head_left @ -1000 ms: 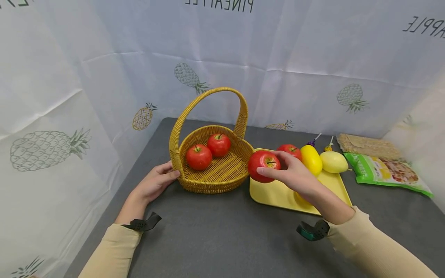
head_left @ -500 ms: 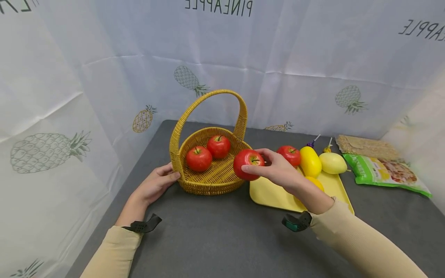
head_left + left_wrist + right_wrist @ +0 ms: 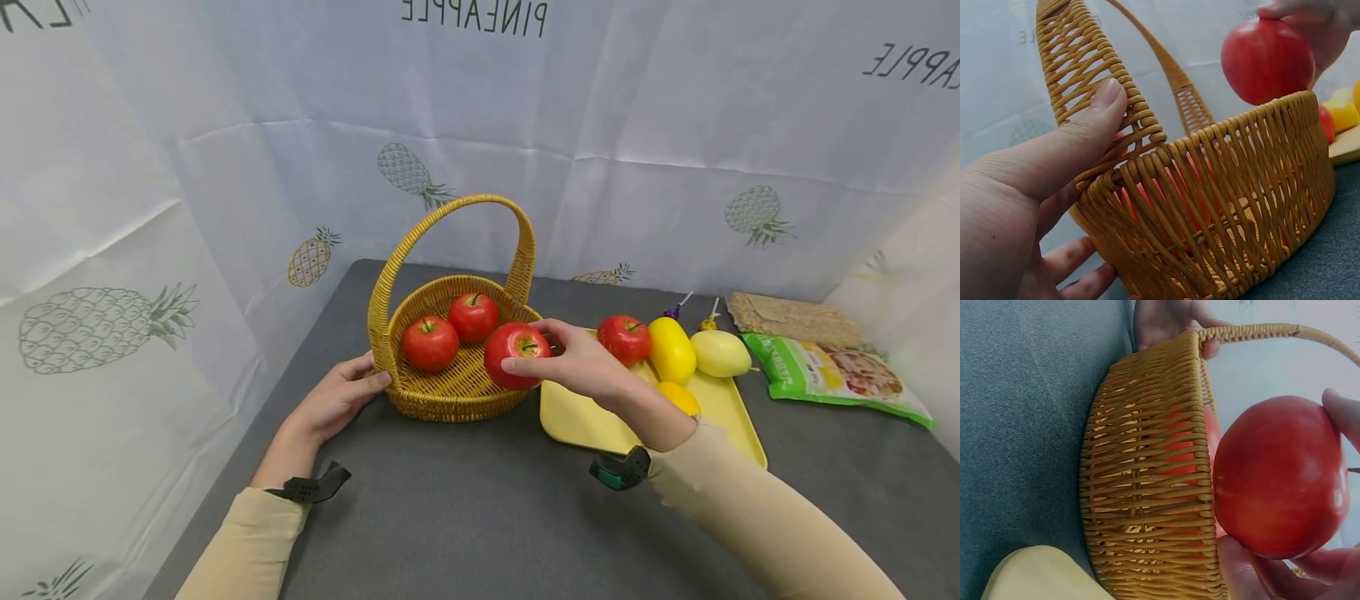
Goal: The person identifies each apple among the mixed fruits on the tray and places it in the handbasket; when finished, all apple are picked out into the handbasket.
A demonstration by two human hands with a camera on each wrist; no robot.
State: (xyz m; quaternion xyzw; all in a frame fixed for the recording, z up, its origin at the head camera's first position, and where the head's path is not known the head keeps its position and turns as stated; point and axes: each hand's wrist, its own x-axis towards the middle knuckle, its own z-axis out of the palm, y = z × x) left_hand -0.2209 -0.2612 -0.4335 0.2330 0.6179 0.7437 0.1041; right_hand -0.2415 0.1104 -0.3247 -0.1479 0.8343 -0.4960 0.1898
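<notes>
Red apple [image 3: 514, 356] pinched in right hand [image 3: 583, 364] grip, fingertips and thumb curled round it, held in air above near-right rim of wicker basket [image 3: 450, 398]. Two more red apples [image 3: 430, 342] lie inside basket. Left hand [image 3: 335, 398] rests against basket's left side at handle base, thumb pressed on weave, fingers loosely spread. Yellow tray [image 3: 577, 417] just right of basket carries another apple [image 3: 624, 339] and yellow fruits [image 3: 671, 350]. Green packet [image 3: 832, 375] farther right on grey tabletop [image 3: 465, 508].
</notes>
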